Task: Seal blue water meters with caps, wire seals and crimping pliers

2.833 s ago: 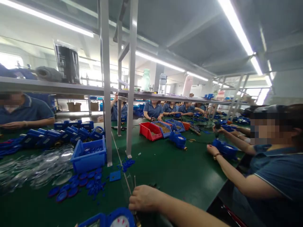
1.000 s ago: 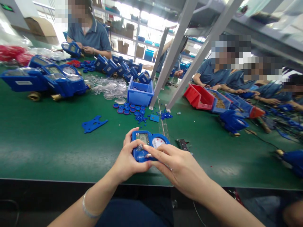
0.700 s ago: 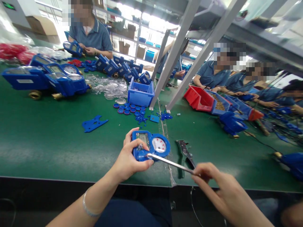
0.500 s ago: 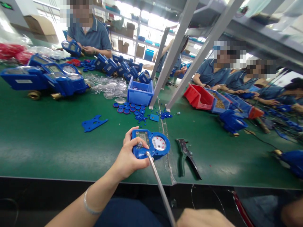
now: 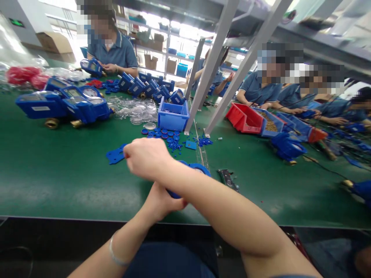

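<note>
My left hand [image 5: 160, 200] grips a blue water meter [image 5: 199, 167] at the table's front, its thumb along the near side. Most of that meter is hidden under my right forearm; only bits of the blue rim and dial show. My right hand [image 5: 147, 157] reaches across above the left one, with the fingers curled closed and the knuckles up. Whatever it holds is hidden from view. Just left of that hand lies a flat blue plastic bracket [image 5: 115, 155], partly covered by it. To the right of my forearm shows the upper part of a dark cutter tool [image 5: 227, 178].
Assembled blue meters [image 5: 87, 106] stand at the left, near clear plastic covers [image 5: 139, 110]. A blue bin [image 5: 173, 117] sits behind blue caps and small loose parts. Slanted grey posts [image 5: 216, 65] rise mid-table. Red and blue bins [image 5: 243, 119] and co-workers are beyond.
My right hand has swung from the lower right up and left, crossing over my left hand. The metal rod seen against the meter no longer shows. The left hand keeps its grip.
</note>
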Demonstrator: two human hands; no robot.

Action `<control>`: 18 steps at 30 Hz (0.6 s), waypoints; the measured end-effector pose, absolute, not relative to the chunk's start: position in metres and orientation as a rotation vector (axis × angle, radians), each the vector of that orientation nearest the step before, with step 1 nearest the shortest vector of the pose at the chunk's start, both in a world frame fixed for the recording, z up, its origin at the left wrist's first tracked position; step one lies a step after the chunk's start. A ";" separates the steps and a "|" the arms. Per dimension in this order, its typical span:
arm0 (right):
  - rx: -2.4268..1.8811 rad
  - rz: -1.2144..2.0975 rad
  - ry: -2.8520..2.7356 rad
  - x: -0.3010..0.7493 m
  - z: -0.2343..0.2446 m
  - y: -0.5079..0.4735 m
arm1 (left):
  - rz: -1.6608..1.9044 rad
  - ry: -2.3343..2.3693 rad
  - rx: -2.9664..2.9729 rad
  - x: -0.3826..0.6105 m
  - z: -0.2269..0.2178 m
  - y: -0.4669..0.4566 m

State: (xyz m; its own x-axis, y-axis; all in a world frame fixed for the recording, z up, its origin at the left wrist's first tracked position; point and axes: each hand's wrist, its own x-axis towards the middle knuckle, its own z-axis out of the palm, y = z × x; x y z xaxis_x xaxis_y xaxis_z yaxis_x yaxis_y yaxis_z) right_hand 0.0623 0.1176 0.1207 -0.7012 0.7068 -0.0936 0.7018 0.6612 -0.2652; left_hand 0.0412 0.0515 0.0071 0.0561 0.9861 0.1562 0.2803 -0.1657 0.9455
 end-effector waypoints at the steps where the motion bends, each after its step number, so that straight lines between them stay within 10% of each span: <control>1: -1.391 0.391 -2.747 0.072 0.121 0.135 | 1.154 1.303 1.547 0.042 0.008 0.050; 8: -2.009 0.291 -2.219 0.201 0.113 0.169 | 1.202 1.218 1.375 0.047 0.018 0.046; 18: -1.672 -0.506 -2.299 0.290 0.097 0.044 | 1.216 1.217 1.374 0.048 0.017 0.044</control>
State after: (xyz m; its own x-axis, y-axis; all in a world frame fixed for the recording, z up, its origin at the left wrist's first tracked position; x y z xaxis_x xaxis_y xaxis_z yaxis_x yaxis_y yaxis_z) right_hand 0.2904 0.0442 0.0973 -0.3079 0.8633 0.3999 0.9514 0.2795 0.1293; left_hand 0.0478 0.0443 0.0167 0.0296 0.9944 0.1019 0.1024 -0.1044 0.9892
